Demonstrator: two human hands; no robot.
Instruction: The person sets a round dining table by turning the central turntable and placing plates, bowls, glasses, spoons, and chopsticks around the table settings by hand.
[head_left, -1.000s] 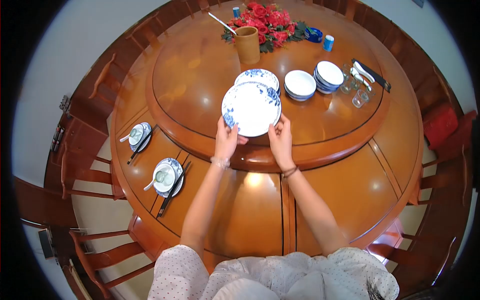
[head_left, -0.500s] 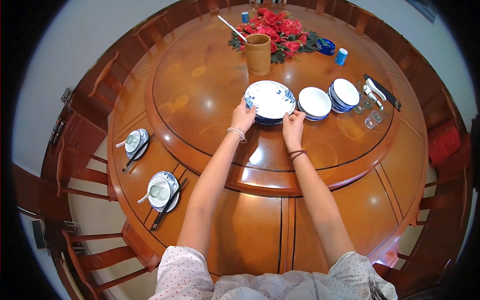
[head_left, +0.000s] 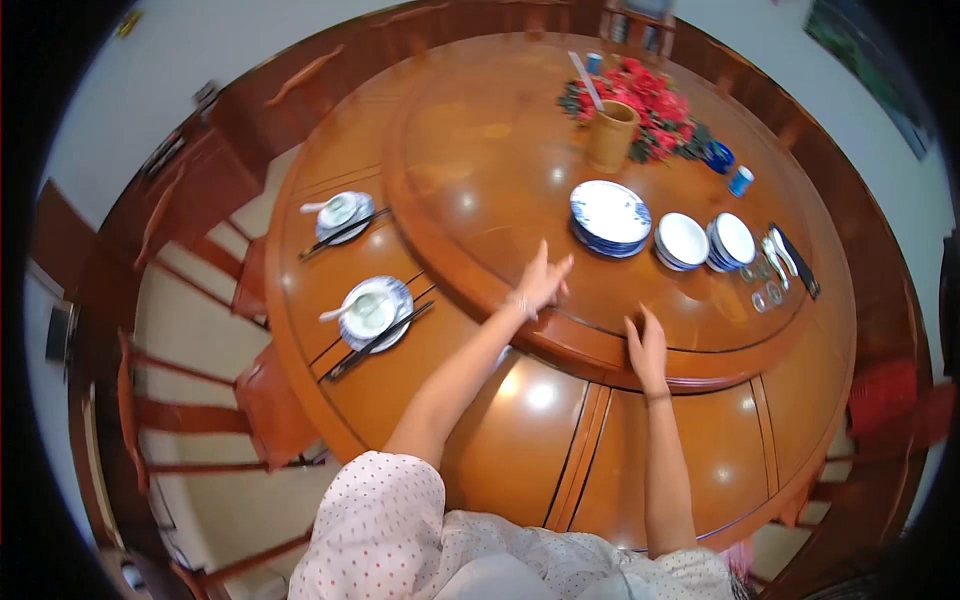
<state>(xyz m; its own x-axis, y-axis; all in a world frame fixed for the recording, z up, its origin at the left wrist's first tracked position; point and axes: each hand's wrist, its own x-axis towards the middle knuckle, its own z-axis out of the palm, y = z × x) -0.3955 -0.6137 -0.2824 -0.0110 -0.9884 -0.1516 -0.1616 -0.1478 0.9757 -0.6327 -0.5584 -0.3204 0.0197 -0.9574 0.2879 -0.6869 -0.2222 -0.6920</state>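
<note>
My left hand hovers over the near rim of the turntable, fingers stretched out and slightly blurred, with nothing visible in it. To its right my right hand is at the turntable's front edge, fingers extended and apart from the thumb, holding nothing I can see. Beyond both hands sits a stack of blue-and-white plates, touched by neither. Beside it stand one stack of bowls and a second stack of bowls.
Two place settings lie at left: a nearer plate and a farther plate, each with chopsticks. A bamboo holder, red flowers, a blue can, small glasses and white spoons are on the turntable. Chairs surround the table.
Both hands have let go of the plate stack and drawn back toward me. The view has swung left, so the tableware appears farther right.
</note>
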